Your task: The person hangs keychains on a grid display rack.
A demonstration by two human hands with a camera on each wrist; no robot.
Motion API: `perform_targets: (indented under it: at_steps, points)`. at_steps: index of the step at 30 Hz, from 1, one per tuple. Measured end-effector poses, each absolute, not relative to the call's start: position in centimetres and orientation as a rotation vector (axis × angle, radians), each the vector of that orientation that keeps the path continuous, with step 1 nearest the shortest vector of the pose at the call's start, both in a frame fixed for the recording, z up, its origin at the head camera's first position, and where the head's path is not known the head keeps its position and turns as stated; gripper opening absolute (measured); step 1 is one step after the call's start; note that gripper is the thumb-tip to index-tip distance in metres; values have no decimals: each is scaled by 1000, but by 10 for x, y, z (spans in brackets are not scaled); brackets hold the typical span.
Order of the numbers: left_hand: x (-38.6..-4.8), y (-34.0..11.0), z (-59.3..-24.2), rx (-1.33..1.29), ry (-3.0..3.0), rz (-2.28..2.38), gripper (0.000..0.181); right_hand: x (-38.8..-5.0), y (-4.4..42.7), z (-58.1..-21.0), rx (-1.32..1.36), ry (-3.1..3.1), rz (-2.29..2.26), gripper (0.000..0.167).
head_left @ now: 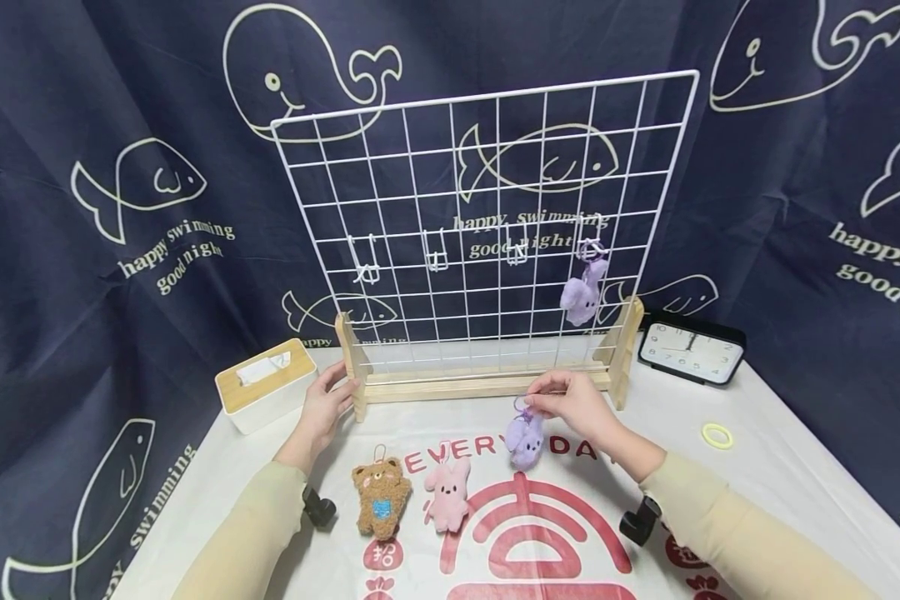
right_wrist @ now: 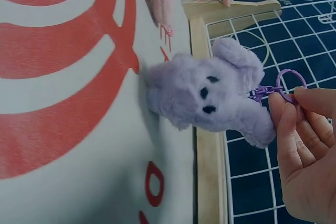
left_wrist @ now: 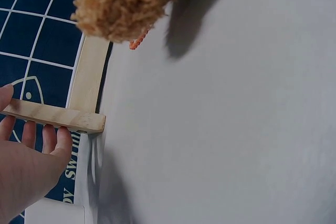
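Note:
My right hand pinches the purple ring of a purple plush keychain, which hangs just above the cloth; its face shows in the right wrist view. The left hand grips the left wooden foot of the white wire grid rack, thumb on one side and fingers on the other. Another purple plush hangs from the rack's rightmost hook. A brown bear plush and a pink plush lie on the cloth in front of the rack.
White hooks sit on the grid left of the hung plush. A tissue box stands at the left, close to my left hand. A black clock stands at the right, with a yellow ring lying before it.

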State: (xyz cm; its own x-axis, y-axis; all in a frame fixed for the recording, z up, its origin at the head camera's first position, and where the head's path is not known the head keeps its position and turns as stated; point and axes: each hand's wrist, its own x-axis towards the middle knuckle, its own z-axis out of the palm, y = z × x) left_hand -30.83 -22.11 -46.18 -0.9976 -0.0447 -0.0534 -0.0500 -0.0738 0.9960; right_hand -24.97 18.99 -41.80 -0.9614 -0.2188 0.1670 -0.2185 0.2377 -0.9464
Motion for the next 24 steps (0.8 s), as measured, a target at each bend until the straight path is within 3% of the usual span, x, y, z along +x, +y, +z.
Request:
perform_targets:
  at_steps: [24]
  points:
    - [-309, -220, -465, -116, 2122, 2312, 59, -254, 181, -388, -461, 2556, -2003, 15]
